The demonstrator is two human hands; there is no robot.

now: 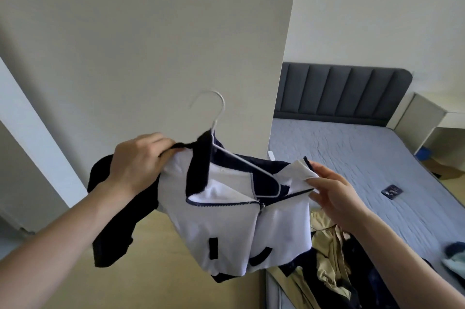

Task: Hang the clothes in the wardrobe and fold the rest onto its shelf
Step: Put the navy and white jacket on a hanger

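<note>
While hands pinch it, jacket [226, 208] drapes limp.

You will find no legible text, label, brand or number; the dark card [392, 191] on the bed [352, 157] bears only unreadable white marks.

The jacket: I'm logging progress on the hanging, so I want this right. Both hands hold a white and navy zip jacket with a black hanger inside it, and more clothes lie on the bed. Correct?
Not quite: the hanger is white, not black, as the head view shows. The rest stands: the left hand and right hand hold the white and navy zip jacket, and more clothes lie on the bed.
</note>
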